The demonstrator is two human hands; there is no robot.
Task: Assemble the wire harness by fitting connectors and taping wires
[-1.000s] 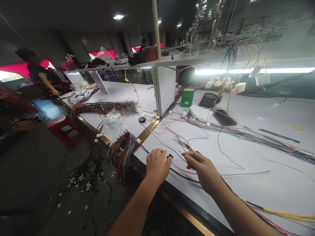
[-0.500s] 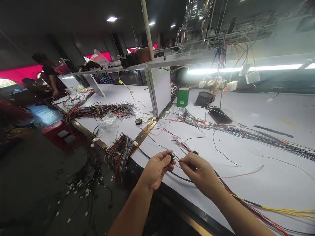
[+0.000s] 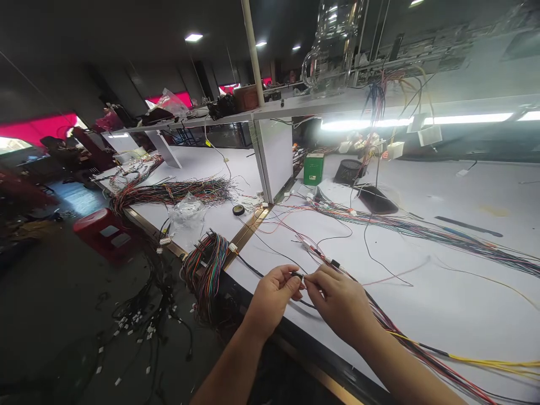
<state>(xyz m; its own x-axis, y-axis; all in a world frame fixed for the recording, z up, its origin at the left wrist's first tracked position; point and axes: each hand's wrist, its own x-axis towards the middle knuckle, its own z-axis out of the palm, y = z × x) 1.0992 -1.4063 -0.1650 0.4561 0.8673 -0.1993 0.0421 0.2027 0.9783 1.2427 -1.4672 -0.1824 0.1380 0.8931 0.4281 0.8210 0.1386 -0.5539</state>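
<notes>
Near the bench's front edge, my left hand (image 3: 274, 295) pinches a small black connector (image 3: 297, 275) between thumb and fingers. My right hand (image 3: 335, 292) is closed right beside it, fingertips meeting the connector's right end. A thin red wire (image 3: 394, 277) trails out from behind my right hand across the white bench top; its tip at the connector is hidden by my fingers. Black cable (image 3: 247, 264) runs past under my left hand. Just beyond my hands lie red and black wires with a black connector block (image 3: 335, 263) on them.
A coiled wire bundle (image 3: 206, 261) hangs over the bench edge at left, near a clear plastic bag (image 3: 188, 211) and a tape roll (image 3: 238, 210). A long wire harness (image 3: 442, 233) crosses the right side. Behind stand a green box (image 3: 313, 169) and a dark phone-like slab (image 3: 377, 199).
My right hand has moved slightly left against the connector, closing the small gap seen before. The red wire's trailing part has shifted. A person at far left is no longer in view.
</notes>
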